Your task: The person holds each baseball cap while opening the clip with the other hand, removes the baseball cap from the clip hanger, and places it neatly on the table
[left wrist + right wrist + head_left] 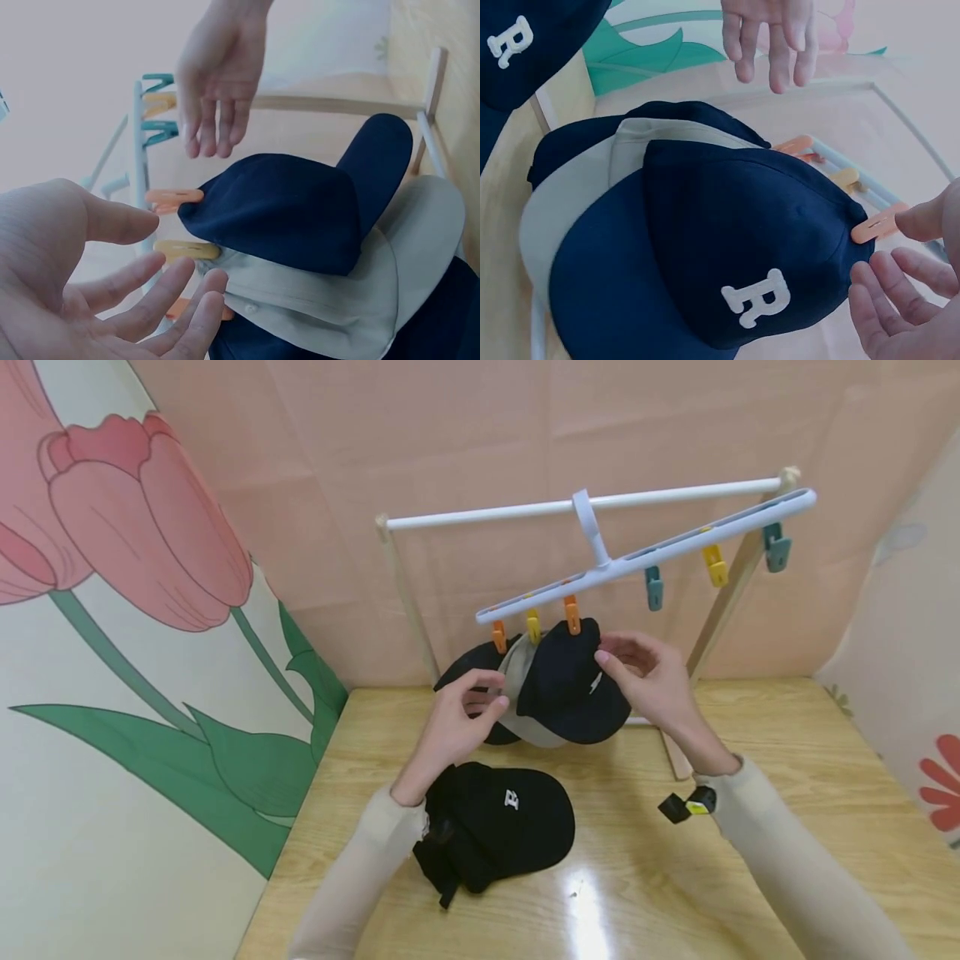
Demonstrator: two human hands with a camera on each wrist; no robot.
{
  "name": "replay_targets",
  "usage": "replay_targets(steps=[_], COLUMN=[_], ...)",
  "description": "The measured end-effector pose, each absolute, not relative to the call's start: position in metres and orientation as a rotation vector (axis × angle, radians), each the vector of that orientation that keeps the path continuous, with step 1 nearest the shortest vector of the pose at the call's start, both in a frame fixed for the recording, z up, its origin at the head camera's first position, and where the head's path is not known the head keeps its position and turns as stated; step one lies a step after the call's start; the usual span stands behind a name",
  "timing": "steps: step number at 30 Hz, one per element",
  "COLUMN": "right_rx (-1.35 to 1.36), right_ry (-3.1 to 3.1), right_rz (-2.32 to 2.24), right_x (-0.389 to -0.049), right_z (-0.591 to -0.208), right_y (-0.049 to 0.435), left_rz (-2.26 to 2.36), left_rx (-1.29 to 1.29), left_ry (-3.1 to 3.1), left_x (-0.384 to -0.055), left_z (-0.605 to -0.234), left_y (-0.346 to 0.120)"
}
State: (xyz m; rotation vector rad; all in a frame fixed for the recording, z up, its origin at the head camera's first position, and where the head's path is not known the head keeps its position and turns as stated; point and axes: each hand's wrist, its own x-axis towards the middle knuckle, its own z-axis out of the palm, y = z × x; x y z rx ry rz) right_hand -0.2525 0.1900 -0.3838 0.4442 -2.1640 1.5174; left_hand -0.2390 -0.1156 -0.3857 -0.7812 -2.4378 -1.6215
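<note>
Three caps hang side by side from a pale blue clip hanger (615, 568), which slopes down to the left. The dark front cap (562, 681) carries a white R (757, 298) and hangs from an orange clip (572, 614). Behind it, the grey cap (300, 281) is under a yellow clip (533, 627), and another dark cap (472, 660) is under an orange clip (498, 637). My left hand (459, 714) hovers beside the caps, fingers loosely bent around nothing. Close to the front cap's clipped edge, my right hand (656, 681) has relaxed fingers and grips nothing.
A black cap (532, 818) with a white letter lies on the wooden table (787, 860). The hanger's hook sits over the white rail (480, 515) of a stand. Teal clips (655, 589) and a yellow clip (716, 566) dangle at the hanger's right.
</note>
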Motion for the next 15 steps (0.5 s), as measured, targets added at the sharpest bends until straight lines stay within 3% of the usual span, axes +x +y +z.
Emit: replay_targets(steps=[15], right_rx=[0.441], right_ry=[-2.080], right_rz=[1.420], right_x=[-0.273], right_z=[-0.373], right_y=[0.182], left_rz=[-1.573], left_rx=[-0.810], left_ry=[-2.400], left_x=[-0.253], left_z=[-0.372], left_y=[-0.103])
